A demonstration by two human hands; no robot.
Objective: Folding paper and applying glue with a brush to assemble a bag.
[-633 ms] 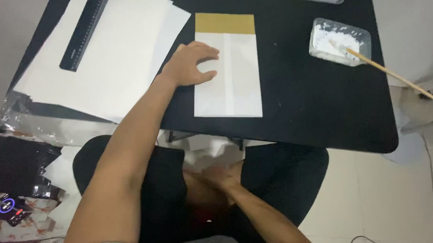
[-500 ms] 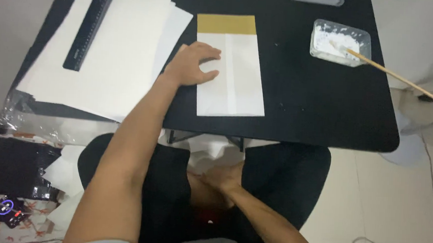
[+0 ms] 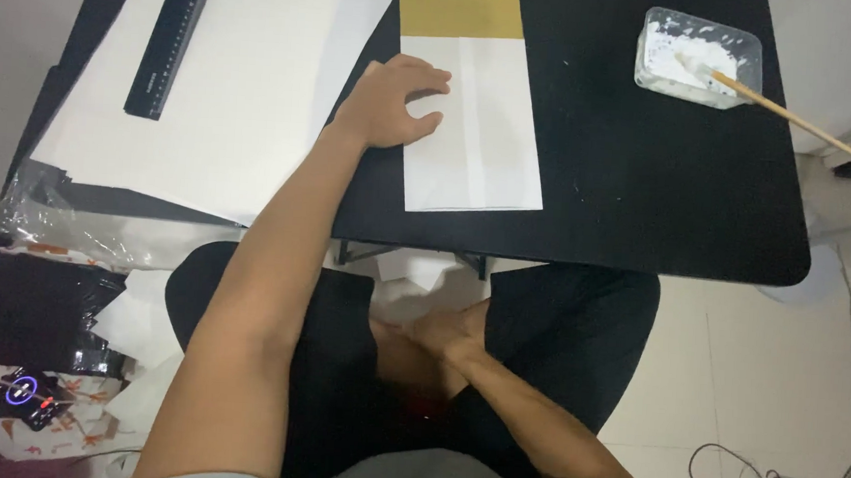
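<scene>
My left hand [image 3: 392, 101] rests on the left edge of a folded white paper [image 3: 474, 114] with a tan-gold band at its far end, lying on the black table [image 3: 645, 184]. Its fingers are curled loosely, fingertips pressing the sheet, gripping nothing. My right hand [image 3: 442, 333] is down in my lap below the table edge, touching crumpled white paper [image 3: 413, 285] there; whether it grips it is unclear.
A stack of large white sheets [image 3: 228, 89] with a black ruler [image 3: 172, 36] on top lies at the left. A clear tub of white paste [image 3: 698, 57] with a wooden stick [image 3: 797, 119] stands at the far right. Plastic bags and clutter [image 3: 36, 324] sit on the floor at left.
The view has shifted slightly. Both hands stay where they were: left on the folded paper, right in my lap.
</scene>
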